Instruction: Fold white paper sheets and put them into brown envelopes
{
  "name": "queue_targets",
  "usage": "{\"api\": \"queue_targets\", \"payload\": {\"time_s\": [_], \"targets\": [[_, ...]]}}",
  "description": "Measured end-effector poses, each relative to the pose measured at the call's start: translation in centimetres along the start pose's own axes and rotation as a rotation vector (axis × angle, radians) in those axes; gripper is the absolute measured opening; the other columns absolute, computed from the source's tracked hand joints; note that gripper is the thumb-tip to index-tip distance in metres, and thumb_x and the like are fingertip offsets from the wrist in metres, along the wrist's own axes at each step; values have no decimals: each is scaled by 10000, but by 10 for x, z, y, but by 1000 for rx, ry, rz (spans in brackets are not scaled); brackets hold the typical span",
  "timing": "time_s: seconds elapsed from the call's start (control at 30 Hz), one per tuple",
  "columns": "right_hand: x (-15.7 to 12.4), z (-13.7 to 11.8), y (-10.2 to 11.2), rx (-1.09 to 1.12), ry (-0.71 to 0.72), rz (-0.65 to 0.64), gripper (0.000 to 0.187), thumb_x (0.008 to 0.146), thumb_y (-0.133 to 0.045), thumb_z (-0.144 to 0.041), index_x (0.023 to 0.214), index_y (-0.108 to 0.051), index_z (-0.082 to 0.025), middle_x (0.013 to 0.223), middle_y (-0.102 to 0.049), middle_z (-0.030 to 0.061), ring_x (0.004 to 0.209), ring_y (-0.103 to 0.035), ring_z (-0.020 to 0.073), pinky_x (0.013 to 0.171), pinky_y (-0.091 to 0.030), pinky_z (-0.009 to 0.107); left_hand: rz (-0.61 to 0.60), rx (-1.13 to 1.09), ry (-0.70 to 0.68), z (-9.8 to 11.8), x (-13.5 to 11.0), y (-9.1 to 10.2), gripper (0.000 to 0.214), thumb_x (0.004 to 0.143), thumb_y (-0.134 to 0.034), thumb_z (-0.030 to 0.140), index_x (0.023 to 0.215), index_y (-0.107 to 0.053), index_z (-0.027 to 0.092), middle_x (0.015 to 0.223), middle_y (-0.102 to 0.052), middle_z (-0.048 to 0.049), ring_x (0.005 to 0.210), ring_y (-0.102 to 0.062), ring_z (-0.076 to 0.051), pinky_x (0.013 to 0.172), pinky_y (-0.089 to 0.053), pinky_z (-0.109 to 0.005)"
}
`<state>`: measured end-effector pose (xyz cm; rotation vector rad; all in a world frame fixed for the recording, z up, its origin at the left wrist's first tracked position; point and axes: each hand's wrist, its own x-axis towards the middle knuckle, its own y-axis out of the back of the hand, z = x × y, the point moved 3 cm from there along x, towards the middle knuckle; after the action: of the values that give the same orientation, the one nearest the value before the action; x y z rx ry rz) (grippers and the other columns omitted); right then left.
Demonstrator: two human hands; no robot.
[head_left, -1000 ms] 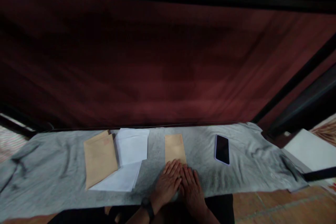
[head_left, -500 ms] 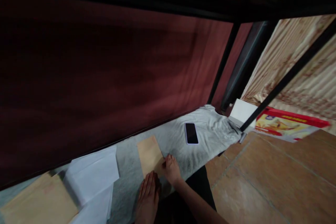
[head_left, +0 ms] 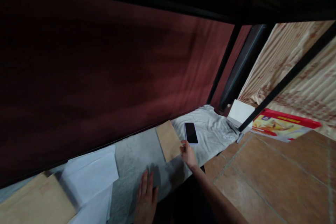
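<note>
Presumably using cloth (head_left: pixel 133 157) beneath the grip as padding; apparently pinching the envelope (head_left: pixel 168 141), lying leftward, by its edge in the right hand (head_left: pixel 188 154), perhaps sparing its face; spreading the left hand (head_left: pixel 146 197), empty, farther left; leaving the phone (head_left: pixel 191 132) just beyond.

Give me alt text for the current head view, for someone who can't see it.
A person's right hand holds a small brown envelope by its edge beside a phone, while the open left hand is over grey cloth. White papers and larger brown envelopes lie at left.
</note>
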<state>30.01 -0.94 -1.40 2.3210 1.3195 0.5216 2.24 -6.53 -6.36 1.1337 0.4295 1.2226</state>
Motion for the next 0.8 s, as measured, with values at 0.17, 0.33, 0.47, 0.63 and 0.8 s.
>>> {"api": "queue_targets", "payload": {"time_s": [0.17,0.33,0.47,0.63,0.8], "targets": [[-9,15,21,-205,-11,22,245,907,-468,-156,1085,-635,-172,1048,-653,117,835,-653,216,749,-505,329,-7,32,-33,-8,-10,1,654,1008,-354,234,1601,-101,342,1695,-109,-16,1522,-242,-251,1164,-402,-464],[-19,-1,8,-600,194,45,289,994,-434,-229,1171,-653,-163,1106,-657,161,1004,-627,275,865,-495,386,44,27,-58,-6,-14,5,680,997,-383,226,1592,-101,394,1692,-118,22,1506,-290,-250,1135,-448,-456],[-15,-18,-24,-676,481,17,462,1014,-418,-288,1449,-491,-151,1488,-489,189,1349,-455,329,1081,-382,483,58,62,-38,-5,-18,13,658,999,-388,227,1598,-146,353,1677,-205,-23,1489,-331,-257,1129,-453,-461],[-26,0,-61,-715,496,-35,531,1020,-395,-364,1513,-438,-173,1579,-391,171,1436,-364,370,1156,-233,588,147,232,71,-31,-14,43,618,1005,-399,247,1595,-216,240,1645,-292,-110,1498,-306,-286,1139,-421,-498],[-31,23,-69,-748,529,-25,533,1033,-332,-352,1524,-428,-170,1599,-349,180,1437,-374,376,1157,-232,599,219,387,228,-83,-9,81,644,988,-424,266,1583,-223,128,1623,-311,-183,1515,-243,-330,1155,-378,-528]]}}
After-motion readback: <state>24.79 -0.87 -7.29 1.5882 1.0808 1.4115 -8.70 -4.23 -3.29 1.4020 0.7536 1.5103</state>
